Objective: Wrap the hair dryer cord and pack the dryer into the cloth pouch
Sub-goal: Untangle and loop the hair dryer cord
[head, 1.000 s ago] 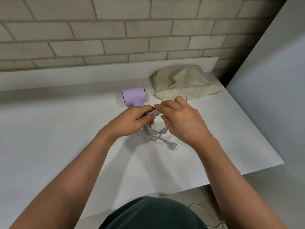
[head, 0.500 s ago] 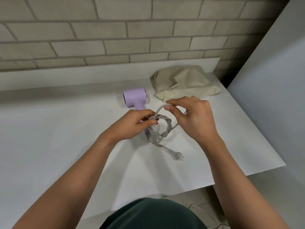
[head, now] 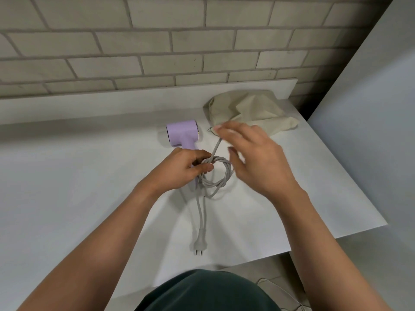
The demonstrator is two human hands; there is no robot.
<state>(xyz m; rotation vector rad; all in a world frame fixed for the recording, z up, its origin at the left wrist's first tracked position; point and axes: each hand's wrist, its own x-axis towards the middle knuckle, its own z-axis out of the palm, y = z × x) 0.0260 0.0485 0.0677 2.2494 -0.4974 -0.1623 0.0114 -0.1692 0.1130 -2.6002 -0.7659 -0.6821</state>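
Our left hand [head: 184,170] is curled round the cord [head: 219,185] where its loops gather, and it pins them against the near end of the dryer's handle. Our right hand [head: 258,160] sits up and to the right of it. Its fingertips pinch one strand, which runs taut from the coil toward the far right, though blur smears those fingers so the exact pinch is soft.

The coil hangs as a twisted ring between the two hands, just right of the left thumb. From its near side a doubled length runs straight toward us and ends in the plug [head: 199,243], which lies flat on the table [head: 89,176] with its prongs pointing near.

That loose tail is what the coming move turns on, as we judge it. Its long axis runs near to far, almost in line under the left hand. The left hand is nearer to it but busy holding, so the right hand would have to come back toward us to gather it.

The dryer [head: 182,131] lies just far of the left hand, barrel left to right and handle pointing near. The pouch [head: 253,111] rests at the far right, just beyond the right fingertips.
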